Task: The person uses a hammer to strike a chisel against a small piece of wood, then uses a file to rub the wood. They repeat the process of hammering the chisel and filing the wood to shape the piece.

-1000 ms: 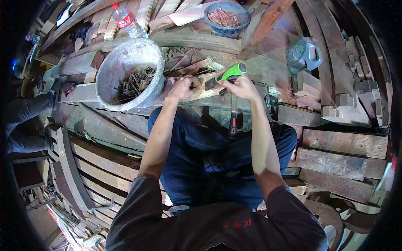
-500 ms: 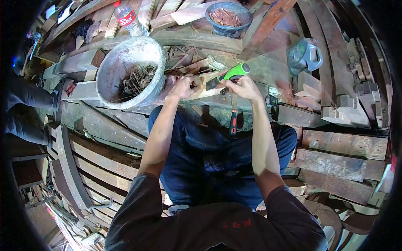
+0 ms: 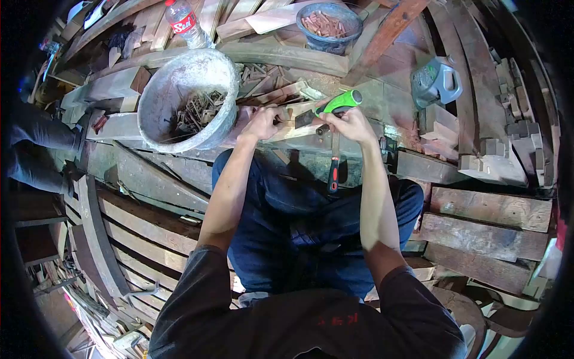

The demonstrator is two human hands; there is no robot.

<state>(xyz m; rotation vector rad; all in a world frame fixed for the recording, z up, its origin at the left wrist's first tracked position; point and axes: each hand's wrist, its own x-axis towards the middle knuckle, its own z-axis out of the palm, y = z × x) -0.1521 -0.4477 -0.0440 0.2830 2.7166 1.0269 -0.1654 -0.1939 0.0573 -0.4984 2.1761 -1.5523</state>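
My right hand [image 3: 353,125] is wrapped round a green-handled saw [image 3: 344,102], whose dark blade lies over a pale piece of wood [image 3: 287,133]. On the left part of that wood rests my left hand [image 3: 263,124], fingers bent together; whatever they pinch is too small to make out. Just below my right hand, a chisel-like tool with a black and red handle [image 3: 334,175] points toward my lap. A whitish bucket [image 3: 147,107] holding thin wood scraps [image 3: 200,110] stands left of my left hand.
A red-labelled bottle [image 3: 185,25] and a bowl of small wood pieces [image 3: 330,26] stand beyond the bucket. A grey jug [image 3: 437,82] is at the right, near stacked wood blocks [image 3: 494,160]. Another person's legs [image 3: 40,146] show at the far left.
The green handle and my right hand have shifted very slightly. My left hand stays on the wood.
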